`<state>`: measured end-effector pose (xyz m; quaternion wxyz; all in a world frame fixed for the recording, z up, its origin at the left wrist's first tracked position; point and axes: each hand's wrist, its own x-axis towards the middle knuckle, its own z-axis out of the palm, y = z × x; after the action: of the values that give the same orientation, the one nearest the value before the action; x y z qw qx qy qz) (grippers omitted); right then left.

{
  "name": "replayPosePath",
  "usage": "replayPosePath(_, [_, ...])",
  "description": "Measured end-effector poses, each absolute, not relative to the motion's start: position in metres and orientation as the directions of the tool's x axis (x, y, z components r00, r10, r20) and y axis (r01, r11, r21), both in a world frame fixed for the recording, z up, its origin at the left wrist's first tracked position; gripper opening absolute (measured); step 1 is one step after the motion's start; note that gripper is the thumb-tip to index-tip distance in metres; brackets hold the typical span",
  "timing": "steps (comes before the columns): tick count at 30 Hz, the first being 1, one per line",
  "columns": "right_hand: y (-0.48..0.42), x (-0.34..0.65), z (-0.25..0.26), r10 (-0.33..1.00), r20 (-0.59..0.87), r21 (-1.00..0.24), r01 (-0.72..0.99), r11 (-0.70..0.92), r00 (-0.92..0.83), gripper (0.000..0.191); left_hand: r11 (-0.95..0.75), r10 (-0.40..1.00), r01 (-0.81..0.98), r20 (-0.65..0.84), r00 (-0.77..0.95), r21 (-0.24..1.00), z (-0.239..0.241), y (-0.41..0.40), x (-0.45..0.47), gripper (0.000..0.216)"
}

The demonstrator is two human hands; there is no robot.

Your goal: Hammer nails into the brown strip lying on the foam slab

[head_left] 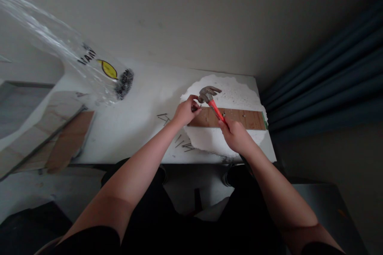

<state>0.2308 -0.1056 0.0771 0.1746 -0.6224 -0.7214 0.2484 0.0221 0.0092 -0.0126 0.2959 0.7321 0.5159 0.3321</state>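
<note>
My right hand point(235, 131) is wrapped round the orange-red handle of a claw hammer point(206, 93). The hammer's metal head hangs over the left end of a brown wooden board point(233, 117), right beside my left fingertips. My left hand point(187, 110) pinches a thin nail point(200, 106) at the board's left end; its tip is too small to make out. Under the board lies a rough-edged white foam slab point(206, 139). Small pale and green specks show on the board's face. Several loose nails point(187, 146) lie near the slab's lower left edge, and more nails point(163, 117) lie by my left wrist.
The white table point(140, 87) stands against a grey wall. A clear plastic bag point(98, 63) with a yellow print hangs or stands at the left. Brown board pieces point(70, 139) lie on the table's left end. A dark blue curtain point(323, 67) is at the right.
</note>
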Motion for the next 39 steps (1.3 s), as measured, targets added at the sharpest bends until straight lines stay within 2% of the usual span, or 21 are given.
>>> replayPosePath(15, [-0.1046,0.2307,0.0751,0.984,-0.066,-0.624,0.776,0.089,-0.167,0.028,-0.301,0.949,0.524,0.195,0.249,0.797,-0.0171,0.0107,0.0216,0.047])
replayPosePath(27, [-0.1055,0.23,0.0744,0.983,-0.077,-0.59,0.802,0.09,-0.168,0.028,-0.343,0.935,0.492,0.242,0.258,0.8,-0.0173,0.0123,0.0214,0.051])
replayPosePath(32, [-0.105,0.2307,0.0744,0.983,-0.064,-0.615,0.782,0.098,-0.173,0.028,-0.378,0.918,0.39,0.286,0.274,0.84,-0.0208,0.0161,0.0197,0.053])
replayPosePath(36, [-0.1048,0.2315,0.073,0.983,-0.068,-0.575,0.812,0.101,-0.17,0.026,-0.358,0.927,0.377,0.276,0.255,0.854,-0.0221,0.0174,0.0198,0.052])
replayPosePath(39, [-0.1044,0.2322,0.0723,0.984,-0.064,-0.6,0.794,0.093,-0.164,0.026,-0.344,0.93,0.367,0.261,0.257,0.864,-0.0218,0.0171,0.0195,0.05])
